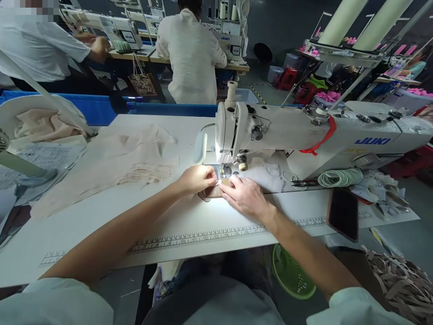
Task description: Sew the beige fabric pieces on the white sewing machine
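Observation:
My left hand (196, 178) and my right hand (244, 195) meet just in front of the needle of a white JUKI sewing machine (304, 135). Between them lies a small beige fabric piece (214, 192) under the machine's lamp. My left fingers pinch its left edge. My right fingers press flat on its right side, close to the presser foot (223, 171). The bright light washes out the finer detail of the piece.
A pile of beige fabric pieces (135, 162) lies on the white table (101, 225) to the left. A dark phone (343, 213) and coiled elastic (340, 177) sit at the right. A green basket (292, 273) hangs below. Two people work at machines behind.

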A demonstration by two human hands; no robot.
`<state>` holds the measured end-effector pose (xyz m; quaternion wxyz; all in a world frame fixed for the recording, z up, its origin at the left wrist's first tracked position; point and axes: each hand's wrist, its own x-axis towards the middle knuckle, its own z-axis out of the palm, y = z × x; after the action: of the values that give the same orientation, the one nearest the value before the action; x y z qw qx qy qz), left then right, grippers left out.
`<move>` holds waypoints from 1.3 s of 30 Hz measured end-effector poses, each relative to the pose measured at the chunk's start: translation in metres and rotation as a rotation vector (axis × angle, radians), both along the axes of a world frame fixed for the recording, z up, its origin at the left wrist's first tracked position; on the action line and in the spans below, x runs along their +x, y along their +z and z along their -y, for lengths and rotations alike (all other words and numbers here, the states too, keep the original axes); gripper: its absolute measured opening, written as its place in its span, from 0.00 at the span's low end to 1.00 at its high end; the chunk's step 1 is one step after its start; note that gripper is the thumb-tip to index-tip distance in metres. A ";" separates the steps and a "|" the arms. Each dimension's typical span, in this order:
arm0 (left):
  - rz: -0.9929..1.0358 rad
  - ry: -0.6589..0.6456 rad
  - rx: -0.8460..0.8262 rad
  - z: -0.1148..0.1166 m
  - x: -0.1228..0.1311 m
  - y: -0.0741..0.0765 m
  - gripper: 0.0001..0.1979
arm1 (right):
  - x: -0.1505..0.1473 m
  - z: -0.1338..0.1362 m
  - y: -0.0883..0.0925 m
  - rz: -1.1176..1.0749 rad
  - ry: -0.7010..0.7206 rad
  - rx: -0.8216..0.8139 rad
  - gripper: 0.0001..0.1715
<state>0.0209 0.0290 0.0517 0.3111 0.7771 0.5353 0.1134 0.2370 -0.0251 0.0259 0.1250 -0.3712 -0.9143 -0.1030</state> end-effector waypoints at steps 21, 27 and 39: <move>-0.158 0.033 0.020 0.002 0.003 0.003 0.09 | -0.001 0.001 0.003 -0.062 -0.062 -0.094 0.20; -0.151 -0.071 0.291 0.007 0.000 -0.002 0.09 | -0.008 0.000 0.003 0.022 -0.043 -0.047 0.18; -0.189 -0.393 0.896 0.058 -0.008 -0.040 0.17 | -0.013 0.003 0.003 0.009 -0.051 -0.072 0.17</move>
<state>0.0129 -0.0288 0.0121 -0.0879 0.9274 0.3032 0.2008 0.2243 -0.0279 0.0291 0.1048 -0.3983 -0.9082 -0.0750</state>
